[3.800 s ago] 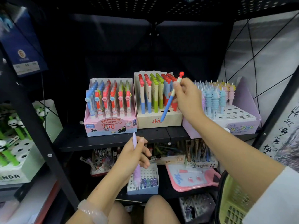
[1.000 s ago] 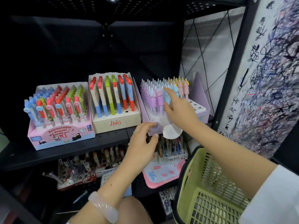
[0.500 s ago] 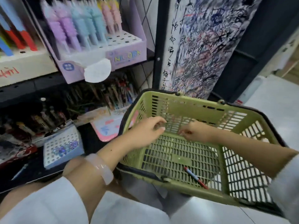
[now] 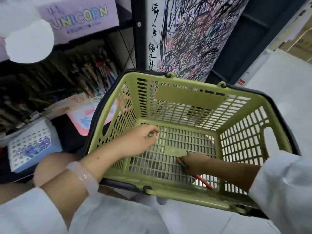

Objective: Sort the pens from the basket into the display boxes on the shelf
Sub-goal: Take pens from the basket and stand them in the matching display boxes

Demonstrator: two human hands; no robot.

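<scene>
The green plastic basket (image 4: 190, 97) sits low in front of me, tilted toward the camera. A single red and blue pen (image 4: 203, 181) lies on its slotted floor near the front wall. My right hand (image 4: 194, 162) reaches down inside the basket and its fingers are curled round the pen's upper end. My left hand (image 4: 140, 141) hovers over the left side of the basket floor, fingers loosely bent, holding nothing. The purple UNICORN display box (image 4: 81, 19) stands on the shelf at the upper left.
Below the UNICORN box, a lower shelf holds a row of pens (image 4: 94, 76), a pink writing board (image 4: 87, 115) and a pale blue box with holes (image 4: 32, 146). A scribbled test sheet (image 4: 194, 36) hangs on the post behind the basket. Grey floor lies to the right.
My right hand has dropped from the basket's middle to the front and closed round the red and blue pen. The left hand stays over the basket. My view has tilted further down.
</scene>
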